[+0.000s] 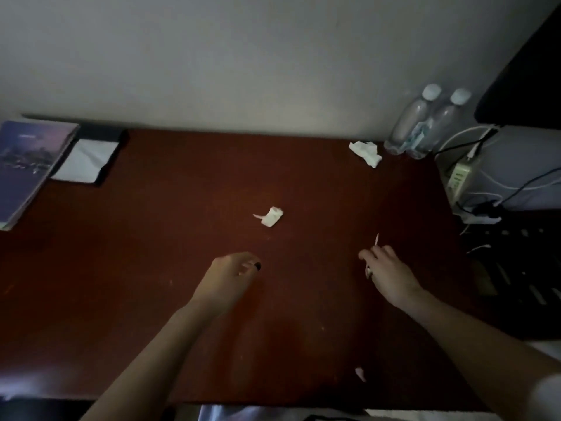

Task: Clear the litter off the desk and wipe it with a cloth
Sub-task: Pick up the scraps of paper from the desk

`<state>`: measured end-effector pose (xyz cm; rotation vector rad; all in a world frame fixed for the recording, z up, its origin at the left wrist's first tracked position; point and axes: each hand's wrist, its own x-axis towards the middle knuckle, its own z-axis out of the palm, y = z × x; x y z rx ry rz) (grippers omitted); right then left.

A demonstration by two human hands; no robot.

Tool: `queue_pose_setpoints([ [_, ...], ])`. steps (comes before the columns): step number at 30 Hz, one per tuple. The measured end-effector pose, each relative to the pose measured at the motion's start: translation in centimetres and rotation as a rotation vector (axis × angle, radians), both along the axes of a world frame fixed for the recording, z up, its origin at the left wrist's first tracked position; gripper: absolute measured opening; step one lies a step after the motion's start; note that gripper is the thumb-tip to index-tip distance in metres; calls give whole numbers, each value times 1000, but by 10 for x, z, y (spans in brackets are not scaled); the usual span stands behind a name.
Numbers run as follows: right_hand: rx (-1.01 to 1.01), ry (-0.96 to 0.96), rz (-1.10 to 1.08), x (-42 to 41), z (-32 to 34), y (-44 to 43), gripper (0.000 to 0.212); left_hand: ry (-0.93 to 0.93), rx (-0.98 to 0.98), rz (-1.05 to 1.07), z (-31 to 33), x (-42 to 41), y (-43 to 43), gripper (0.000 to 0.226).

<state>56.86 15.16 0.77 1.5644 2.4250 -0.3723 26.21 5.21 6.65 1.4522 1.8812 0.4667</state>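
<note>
Along the worktop's far left edge, a book and a notepad. Nearer the front, left hand hovering, fingers loosely curled, nothing visible in it. Just beyond, mid-worktop, a crumpled tissue. Further right, right hand pinching a thin white strip. In the far right corner, a second tissue beside two bottles.
</note>
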Motion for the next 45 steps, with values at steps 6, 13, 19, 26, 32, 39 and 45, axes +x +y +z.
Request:
queue_pose_setpoints([
  [6, 17, 142, -299, -26, 6, -15, 23, -59, -5, -119, -14, -27, 66, 38],
  [13, 91, 386, -497, -73, 35, -13, 18, 24, -11, -215, -41, -29, 128, 58],
  [19, 83, 461, -591, -86, 36, -30, 15, 156, -129, -244, -57, -6, 169, 57],
  [26, 78, 506, -674, -70, 41, -69, 15, 394, -96, -418, -63, 14, 154, 29],
  [32, 124, 609, -727, -37, 48, -103, 9, 226, -74, -336, -56, 30, 121, 9],
  [39, 118, 726, -709, 34, 44, -151, 7, 55, -167, -350, -24, 111, 54, 16],
  [45, 200, 751, -749, 137, 43, -222, 12, -240, -343, -413, 6, 253, -22, 13],
])
